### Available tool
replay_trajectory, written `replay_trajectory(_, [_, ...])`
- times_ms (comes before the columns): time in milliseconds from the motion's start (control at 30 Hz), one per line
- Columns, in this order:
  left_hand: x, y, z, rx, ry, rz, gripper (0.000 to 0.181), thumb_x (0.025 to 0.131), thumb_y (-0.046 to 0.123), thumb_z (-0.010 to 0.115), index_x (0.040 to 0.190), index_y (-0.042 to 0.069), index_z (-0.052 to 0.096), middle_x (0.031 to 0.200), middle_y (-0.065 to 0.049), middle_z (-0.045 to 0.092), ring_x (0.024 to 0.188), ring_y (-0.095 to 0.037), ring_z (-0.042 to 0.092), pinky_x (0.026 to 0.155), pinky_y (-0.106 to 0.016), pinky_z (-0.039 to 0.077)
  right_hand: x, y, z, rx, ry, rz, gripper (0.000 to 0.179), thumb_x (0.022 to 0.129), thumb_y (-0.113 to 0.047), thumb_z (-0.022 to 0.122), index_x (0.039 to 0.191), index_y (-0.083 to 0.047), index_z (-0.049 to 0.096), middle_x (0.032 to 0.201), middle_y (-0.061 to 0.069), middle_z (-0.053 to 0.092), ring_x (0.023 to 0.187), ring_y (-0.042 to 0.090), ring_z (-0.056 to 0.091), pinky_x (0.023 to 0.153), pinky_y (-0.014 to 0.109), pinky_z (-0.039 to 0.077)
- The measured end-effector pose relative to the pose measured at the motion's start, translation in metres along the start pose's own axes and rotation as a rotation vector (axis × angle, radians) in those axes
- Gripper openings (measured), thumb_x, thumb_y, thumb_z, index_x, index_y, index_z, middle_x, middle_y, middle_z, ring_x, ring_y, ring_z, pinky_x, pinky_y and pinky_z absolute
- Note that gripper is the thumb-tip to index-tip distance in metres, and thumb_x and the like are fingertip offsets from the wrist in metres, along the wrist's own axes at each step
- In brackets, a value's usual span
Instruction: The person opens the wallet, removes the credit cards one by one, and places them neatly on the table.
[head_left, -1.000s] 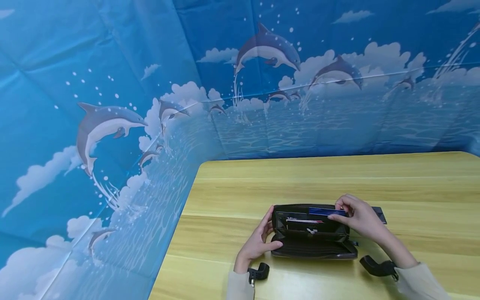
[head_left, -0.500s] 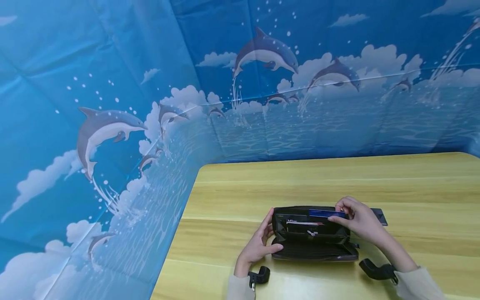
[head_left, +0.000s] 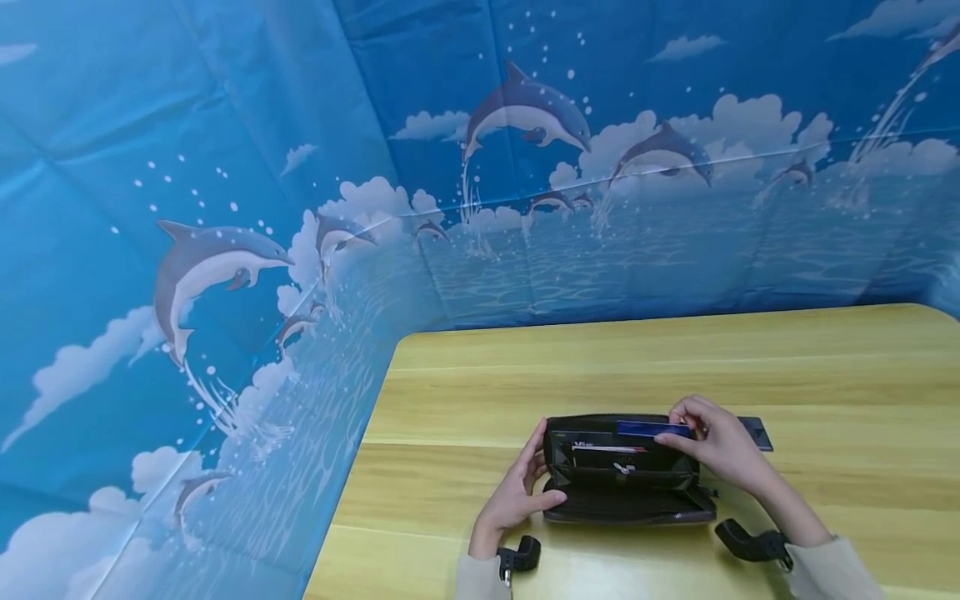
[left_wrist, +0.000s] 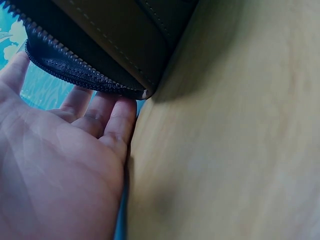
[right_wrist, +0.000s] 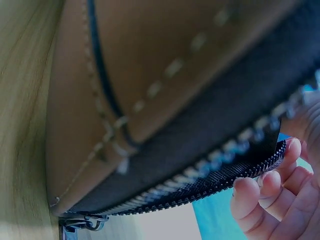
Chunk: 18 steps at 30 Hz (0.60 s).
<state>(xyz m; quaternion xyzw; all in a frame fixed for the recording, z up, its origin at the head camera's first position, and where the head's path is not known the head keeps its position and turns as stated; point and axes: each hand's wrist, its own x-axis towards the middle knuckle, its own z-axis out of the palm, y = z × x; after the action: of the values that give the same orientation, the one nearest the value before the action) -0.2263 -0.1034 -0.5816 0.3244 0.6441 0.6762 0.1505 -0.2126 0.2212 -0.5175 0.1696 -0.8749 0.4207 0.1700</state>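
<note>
A dark zip-around wallet (head_left: 630, 498) lies spread apart on the table, its card slots facing up. My left hand (head_left: 513, 500) grips its left end, thumb on the front flap and the other fingers behind the back half. In the left wrist view, those fingertips (left_wrist: 120, 117) touch the zipper edge. At the back right slots, my right hand (head_left: 712, 437) pinches a blue card (head_left: 643, 428) between thumb and fingers; the card's lower part is hidden in the wallet. Other cards (head_left: 600, 448) sit in the slots to the left. The right wrist view shows the wallet's brown stitched outside (right_wrist: 125, 65).
A dark flat card-like object (head_left: 756, 433) lies on the wooden table (head_left: 465, 400) behind my right hand, partly hidden. Black wrist devices (head_left: 752, 543) are strapped at both sleeves. A blue dolphin-print sheet (head_left: 360, 283) stands along the table's far and left edges.
The head view has shifted slightly. Both hands keep nearly the same places on the wallet and the blue card, and the card shows no clear movement.
</note>
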Motion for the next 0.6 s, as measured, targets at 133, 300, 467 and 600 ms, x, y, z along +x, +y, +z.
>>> replay_trajectory(133, [0.0, -0.0007, -0.0001, 0.002, 0.001, -0.005, 0.096, 0.086, 0.011, 0.071, 0.154, 0.021, 0.004, 0.153, -0.01, 0.02, 0.133, -0.029, 0.032, 0.11, -0.043, 0.024, 0.0006, 0.0014, 0.0, 0.003, -0.005, 0.002, 0.029, 0.074, -0.012, 0.081, 0.083, -0.017, 0.055, 0.07, -0.004, 0.04, 0.058, 0.009, 0.036, 0.047, 0.025, 0.029])
replay_trajectory(300, [0.0008, 0.0004, 0.0004, 0.003, -0.002, 0.01, 0.095, 0.086, 0.01, 0.07, 0.154, 0.02, 0.004, 0.152, -0.012, 0.023, 0.132, -0.03, 0.034, 0.109, -0.043, 0.025, 0.0005, 0.0016, -0.0016, 0.014, -0.023, 0.031, 0.027, 0.076, -0.014, 0.081, 0.083, -0.016, 0.055, 0.069, -0.002, 0.039, 0.058, 0.01, 0.036, 0.047, 0.026, 0.028])
replay_trajectory(467, [0.0006, 0.0023, 0.0009, 0.001, -0.001, 0.02, 0.093, 0.087, 0.018, 0.07, 0.154, 0.023, 0.006, 0.149, -0.011, 0.027, 0.131, -0.027, 0.036, 0.109, -0.037, 0.026, 0.0006, 0.0006, -0.0036, 0.047, -0.046, 0.082, 0.023, 0.078, -0.017, 0.079, 0.084, -0.015, 0.057, 0.068, 0.0, 0.038, 0.058, 0.012, 0.035, 0.049, 0.028, 0.027])
replay_trajectory(600, [-0.0003, 0.0023, 0.001, -0.006, 0.004, 0.011, 0.093, 0.086, 0.022, 0.072, 0.154, 0.025, 0.008, 0.149, -0.009, 0.027, 0.13, -0.025, 0.037, 0.109, -0.036, 0.026, 0.0007, 0.0002, -0.0036, 0.051, -0.05, 0.098, 0.022, 0.079, -0.018, 0.079, 0.084, -0.016, 0.057, 0.068, 0.001, 0.038, 0.058, 0.013, 0.035, 0.049, 0.028, 0.027])
